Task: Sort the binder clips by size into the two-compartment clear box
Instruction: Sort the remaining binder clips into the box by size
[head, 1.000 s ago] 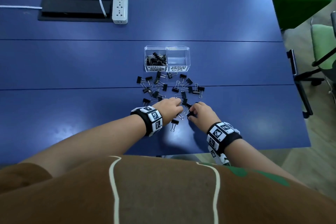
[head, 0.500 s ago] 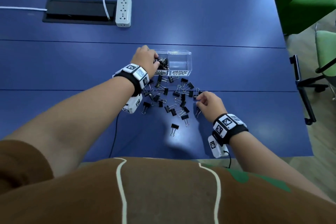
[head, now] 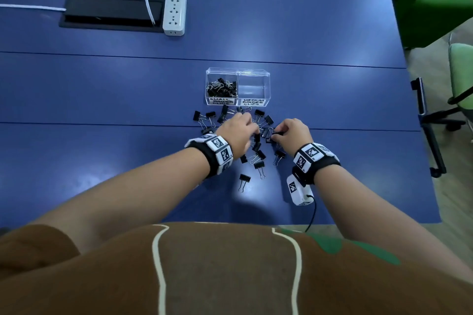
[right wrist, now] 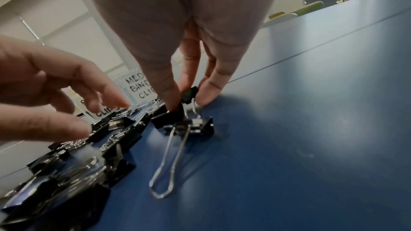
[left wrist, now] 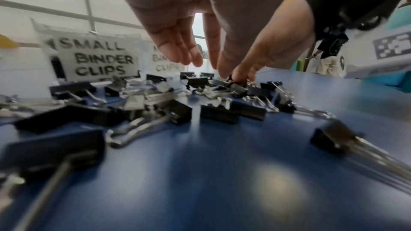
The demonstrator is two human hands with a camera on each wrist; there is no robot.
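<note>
The clear box (head: 266, 77) stands on the blue table. Its left compartment, labelled SMALL BINDER CLIPS (left wrist: 100, 59), holds several small black clips (head: 222, 87). The right compartment, labelled MEDIUM (head: 253, 102), shows no clips. Loose black binder clips (head: 258, 161) lie scattered in front of the box. My left hand (head: 252, 130) hovers over the pile with fingers (left wrist: 177, 50) hanging loosely, holding nothing. My right hand (right wrist: 189, 101) pinches a small black clip (right wrist: 189, 94) between thumb and fingers, just above a larger clip (right wrist: 195, 126) lying on the table.
A white power strip (head: 174, 11) lies beside a black cable hatch (head: 110, 11) at the far left of the table. The table's right edge (head: 419, 135) borders green chairs. A black cable (head: 312, 215) trails from my right wrist unit off the near edge.
My left hand went from the pile to the small-clip compartment, then came back over the pile. My right hand shifted slightly right within the pile and now pinches a small clip.
</note>
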